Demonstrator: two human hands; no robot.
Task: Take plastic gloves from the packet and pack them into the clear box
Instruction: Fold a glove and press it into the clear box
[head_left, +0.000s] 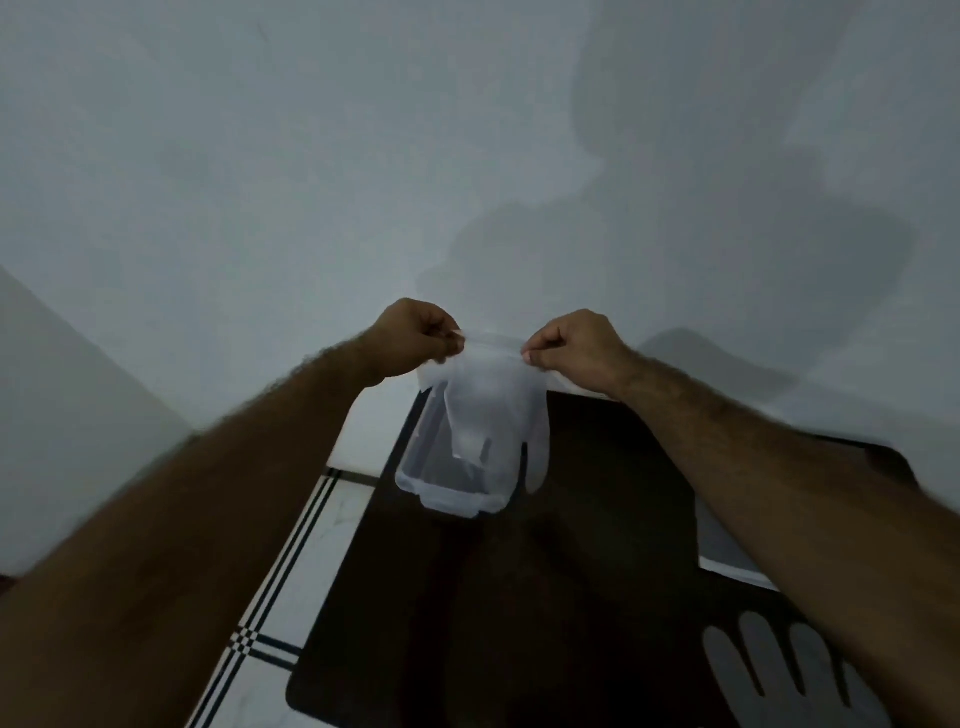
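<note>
Nearest me, at the lower right of the dark desk, a second glove lies flat with its fingers pointing away from me. I cannot make out the packet for certain; a pale sheet just beside my right forearm may be it, but my arm hides most of it.

Farther out, the clear box stands open on the desk near its left edge, its long side running away from me toward the wall.

Above the box, I hold one plastic glove up in the air by its cuff. My left hand has its grip pinched shut on the left corner of the cuff, and my right hand has its grip pinched shut on the right corner, so the cuff is stretched level between them. The glove's long axis hangs straight down, cuff on top, fingers pointing down toward the box mouth, and its lower part overlaps the box in my view.

I judge this film to be nearly weightless, limp and slippery, apt to cling, drift or slip from a loose pinch. It will not stand or keep a shape by itself. The cuff corners seem the best hold, since they keep it spread and let the fingers go in first.

Beyond is only the plain wall.
</note>
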